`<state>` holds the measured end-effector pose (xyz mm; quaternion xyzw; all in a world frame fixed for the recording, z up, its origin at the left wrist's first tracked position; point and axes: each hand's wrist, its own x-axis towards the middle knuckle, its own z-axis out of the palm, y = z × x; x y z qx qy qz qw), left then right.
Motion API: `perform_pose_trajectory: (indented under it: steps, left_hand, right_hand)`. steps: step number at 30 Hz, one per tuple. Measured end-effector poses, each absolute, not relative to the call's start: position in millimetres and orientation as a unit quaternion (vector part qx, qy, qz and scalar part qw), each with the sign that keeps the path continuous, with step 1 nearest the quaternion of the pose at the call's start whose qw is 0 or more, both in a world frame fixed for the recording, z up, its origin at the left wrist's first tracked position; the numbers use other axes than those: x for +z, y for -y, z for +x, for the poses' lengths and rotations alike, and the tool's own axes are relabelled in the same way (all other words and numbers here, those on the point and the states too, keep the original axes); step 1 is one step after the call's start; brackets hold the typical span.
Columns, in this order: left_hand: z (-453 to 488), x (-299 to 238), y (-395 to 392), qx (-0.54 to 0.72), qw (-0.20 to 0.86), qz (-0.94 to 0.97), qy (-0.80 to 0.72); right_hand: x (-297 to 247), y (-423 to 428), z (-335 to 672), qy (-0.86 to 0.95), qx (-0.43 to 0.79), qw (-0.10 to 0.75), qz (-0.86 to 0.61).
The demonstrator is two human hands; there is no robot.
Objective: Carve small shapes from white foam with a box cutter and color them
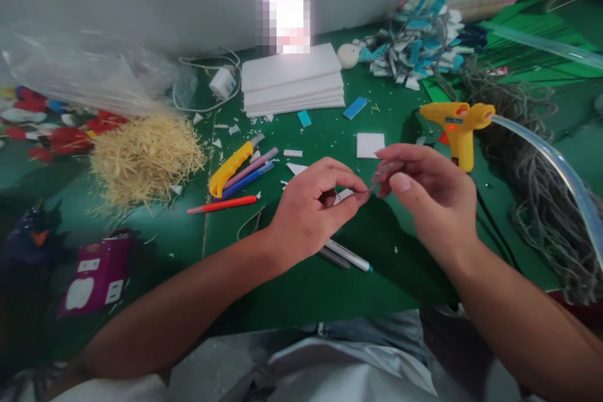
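A green table [292, 292] spreads under everything. Along its right side lies a long heap of grey yarn [541, 201], to the right of the right forearm. At the far left, straw [146, 157] is piled beside a clear plastic bag [89, 69]. White boards [292, 81] are stacked at the back, with a bunch of blue and white strips [419, 38] to their right.

The left hand [320, 207] and right hand [428, 195] face each other over the middle of the table, near but apart. A yellow glue gun [456, 119], its small light glowing, stands just beyond the right hand; a yellow cutter [233, 169] and a red pen [226, 204] lie left of the left hand. A white square [370, 145] sits just past the fingertips.

Smallest is the grey strand [384, 171], in the gap between the hands. It slants from the left fingertips up and rightward into the right hand's curled fingers, so both hands are at it. Left thumb and forefinger pinch its lower end; the right thumb stands off, and whether those fingers grip it I cannot tell.
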<state>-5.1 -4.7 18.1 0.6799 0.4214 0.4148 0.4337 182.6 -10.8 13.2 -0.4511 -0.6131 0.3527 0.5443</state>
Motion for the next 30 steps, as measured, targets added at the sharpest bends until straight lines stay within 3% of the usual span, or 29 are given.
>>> perform_pose_trajectory:
  steps: [5,22,30]
  left_hand:
    - [-5,16,5,0.411,0.414,0.695,-0.419]
    - [-6,15,4,0.393,0.422,0.7,-0.421]
    - [-6,13,3,0.44,0.411,0.677,-0.424]
  right_hand:
    - [18,11,179,0.602,0.422,0.476,-0.483]
    - [10,12,180,0.574,0.305,0.607,-0.458]
    - [4,5,191,0.598,0.377,0.551,-0.443]
